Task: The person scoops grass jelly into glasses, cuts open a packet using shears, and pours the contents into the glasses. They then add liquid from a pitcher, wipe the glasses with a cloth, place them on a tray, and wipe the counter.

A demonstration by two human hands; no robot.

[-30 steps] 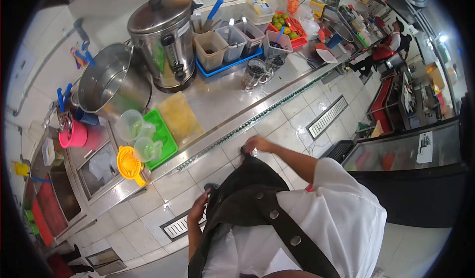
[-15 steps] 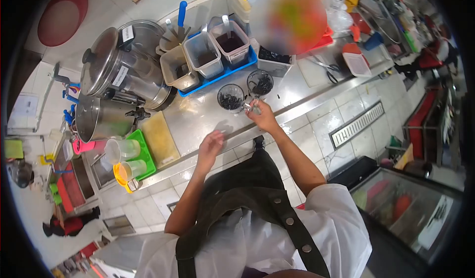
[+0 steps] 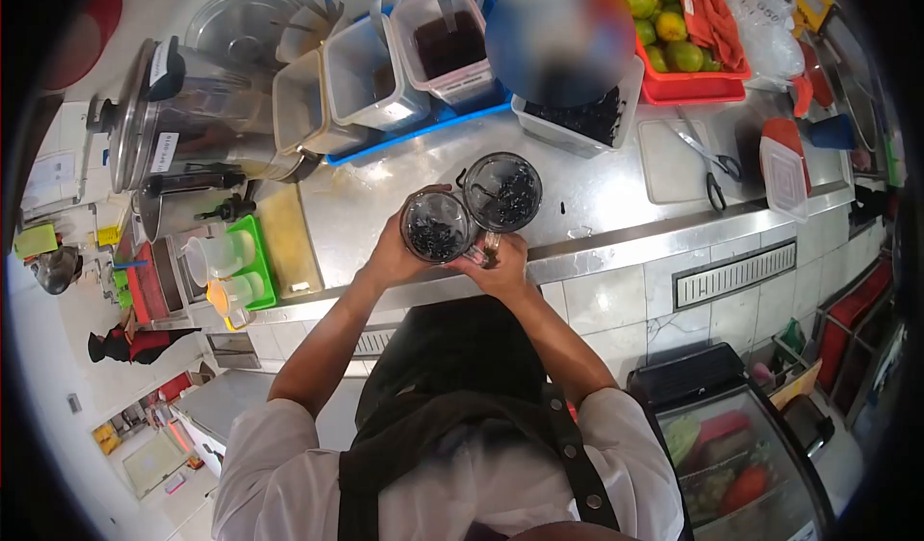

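Two clear glass mugs hold dark jelly strips, the left glass mug (image 3: 435,231) and the right glass mug (image 3: 502,193), side by side near the counter's front edge. My left hand (image 3: 393,249) wraps around the outer side of the left mug. My right hand (image 3: 500,270) is closed at the mug handles, below the right mug; its fingertips reach toward the left mug. A dark strip hangs over the right mug's rim. Whether the mugs touch the counter is hard to tell.
Behind the mugs, tubs with spoons stand in a blue tray (image 3: 423,125). A tub of black jelly (image 3: 576,122), a red crate of green citrus (image 3: 695,90) and scissors (image 3: 712,161) are on the right. Leftward are a yellow board (image 3: 285,243), a green tray (image 3: 258,262) and large steel dispensers (image 3: 197,117).
My left hand has moved from above the counter's edge onto the left mug. Both mugs are now closer together, with my right hand at their handles. The view has shifted nearer the counter.
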